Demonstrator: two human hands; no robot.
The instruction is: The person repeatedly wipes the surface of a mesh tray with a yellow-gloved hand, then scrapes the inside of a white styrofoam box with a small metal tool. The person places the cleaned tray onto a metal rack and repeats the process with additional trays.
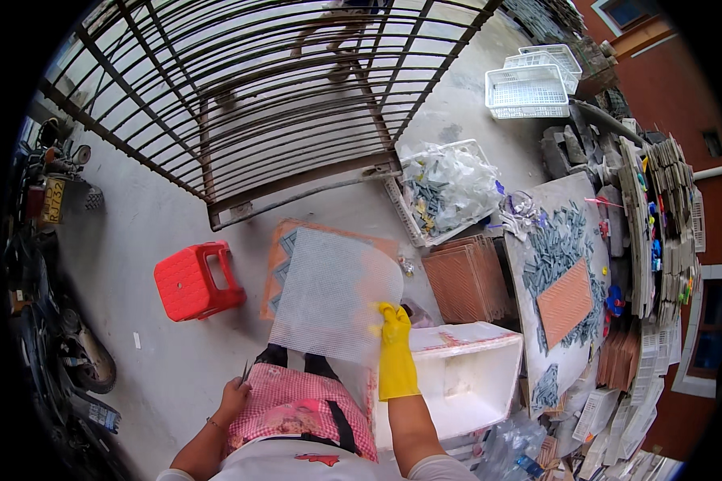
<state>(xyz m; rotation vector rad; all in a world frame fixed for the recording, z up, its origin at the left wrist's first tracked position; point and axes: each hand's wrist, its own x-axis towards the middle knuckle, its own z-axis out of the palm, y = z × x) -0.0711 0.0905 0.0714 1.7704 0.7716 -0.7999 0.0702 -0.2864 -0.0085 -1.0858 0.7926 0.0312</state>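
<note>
A motorbike (48, 321) stands along the left edge of the concrete floor (152, 216). Beside it, further in, sits a red stool (194, 280), well apart from the bike. The left hand (234, 394) is bare and hangs at the person's left side, fingers curled around a small dark tool (245, 370) whose tip sticks up above the fist; what kind of tool cannot be told. Just right of it is the checked apron (297, 405). Above the apron the mesh sheet (333, 297) is held up in the air, tilted, over an orange board (285, 240) lying on the floor in front of the metal gate (257, 104). The right hand (395, 333), in a yellow glove, pinches the sheet's lower right corner. Right of that hand stands a white foam box (473, 377), touching the forearm. Behind it lie stacked brown tiles (467, 280) and a crate (445, 188) of scraps. At the right edge, a slab (561, 297) carries grey tile pieces.
</note>
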